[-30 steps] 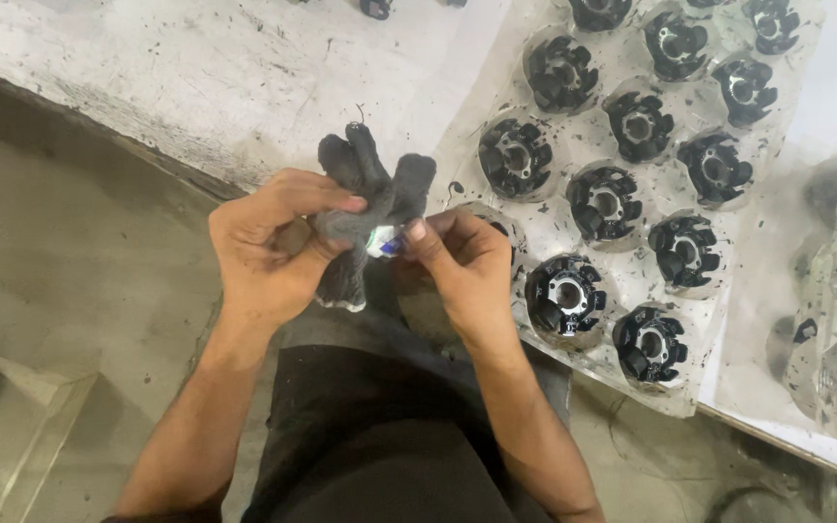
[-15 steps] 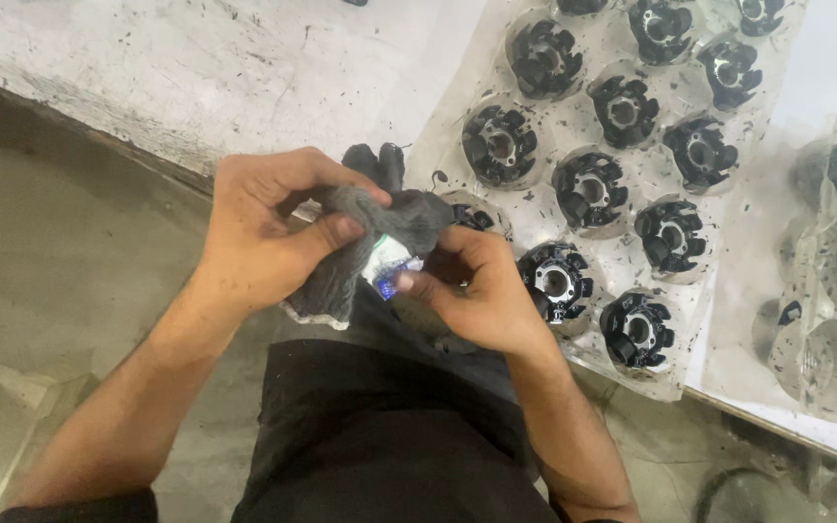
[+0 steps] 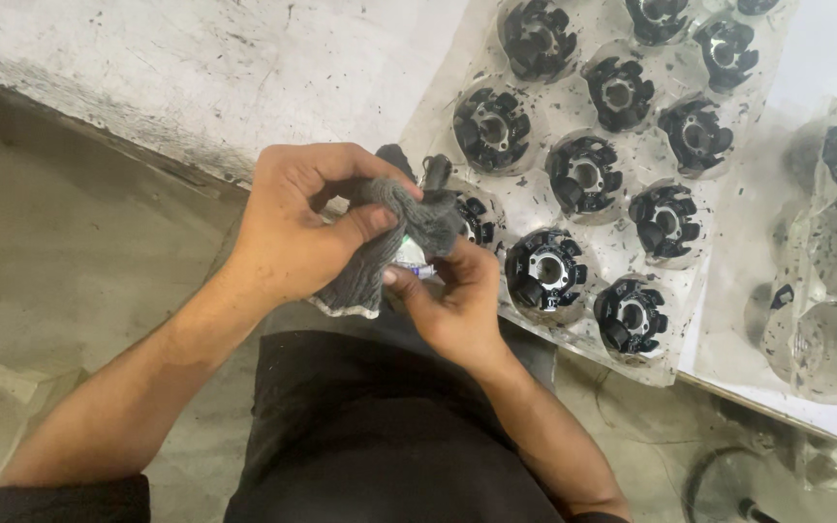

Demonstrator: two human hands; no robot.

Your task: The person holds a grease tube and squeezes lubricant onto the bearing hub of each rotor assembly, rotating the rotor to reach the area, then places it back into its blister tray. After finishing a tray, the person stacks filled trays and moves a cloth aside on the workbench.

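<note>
Two hands: both closed on one grey knitted cloth glove, above the person's lap.
Left hand: thumb and fingers pinch the glove.
Right hand: fingertips grip the glove and a small shiny part.
Beside: clear plastic tray with black round toothed parts.

I see a clear plastic blister tray on the bench, pockets holding black round parts. Second clear tray sits just right of it. No labels or screens.

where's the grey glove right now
In the head view the grey glove sits centre frame, bunched between the left hand and right hand, just left of the clear tray of black round parts.
</note>
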